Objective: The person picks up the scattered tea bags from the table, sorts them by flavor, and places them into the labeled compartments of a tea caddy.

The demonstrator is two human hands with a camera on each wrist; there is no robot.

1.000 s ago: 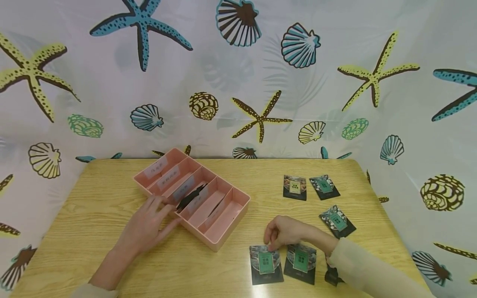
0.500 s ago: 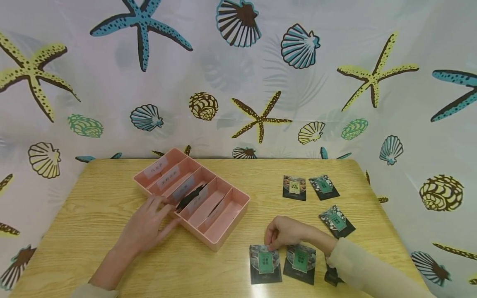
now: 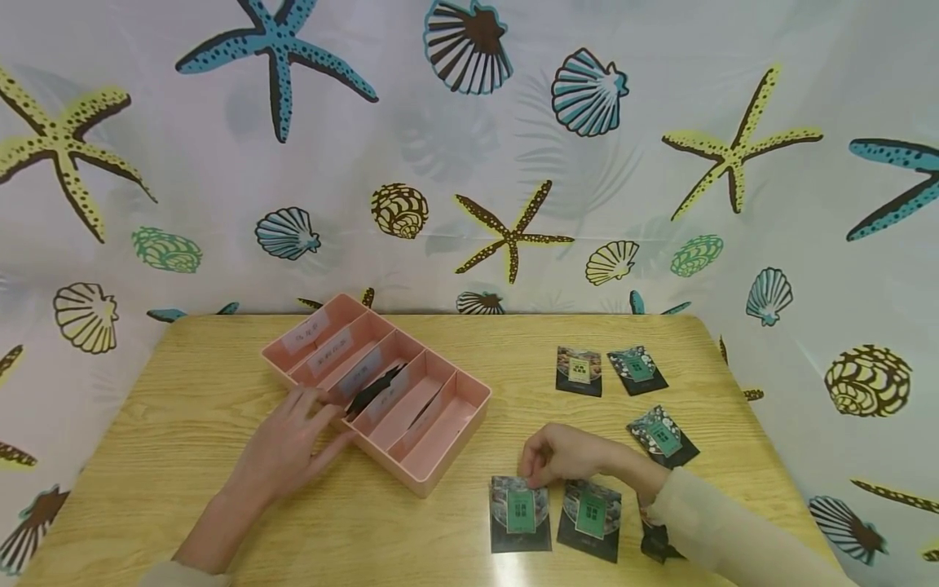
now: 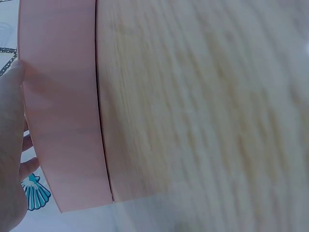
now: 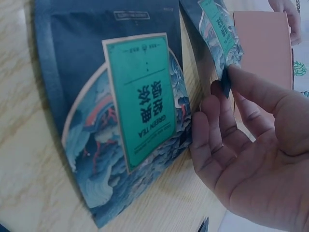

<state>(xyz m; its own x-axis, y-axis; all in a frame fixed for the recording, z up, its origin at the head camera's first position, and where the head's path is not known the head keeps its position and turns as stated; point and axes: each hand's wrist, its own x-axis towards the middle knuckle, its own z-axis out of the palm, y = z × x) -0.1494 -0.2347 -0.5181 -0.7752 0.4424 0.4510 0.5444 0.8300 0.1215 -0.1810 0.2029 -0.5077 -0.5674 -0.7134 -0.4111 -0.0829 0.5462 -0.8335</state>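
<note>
In the head view, my right hand (image 3: 561, 456) pinches the upper edge of a dark tea sachet (image 3: 521, 518) with a green label. In the right wrist view that sachet (image 5: 217, 34) tilts up off the wooden table, between thumb and fingers. Beside it lies a second sachet (image 5: 140, 101), its label reading GREEN TEA. My left hand (image 3: 282, 444) holds the near left rim of a pink divided box (image 3: 421, 481), fingers bent over the edge. The left wrist view shows the box's outer wall (image 4: 63, 111) with the thumb at its rim. Dark sachets (image 3: 374, 391) stand inside one compartment.
Farther back on the right lie a sachet with a yellowish label (image 3: 579, 371) and two floral ones (image 3: 637, 369) (image 3: 663, 436). Another dark packet (image 3: 656, 542) is partly hidden under my right sleeve. A patterned curtain (image 3: 440, 163) hangs behind the wooden table (image 3: 183, 391).
The sachet in my right hand has shifted slightly up and away from the table's front edge. My left hand and the box stay in place.
</note>
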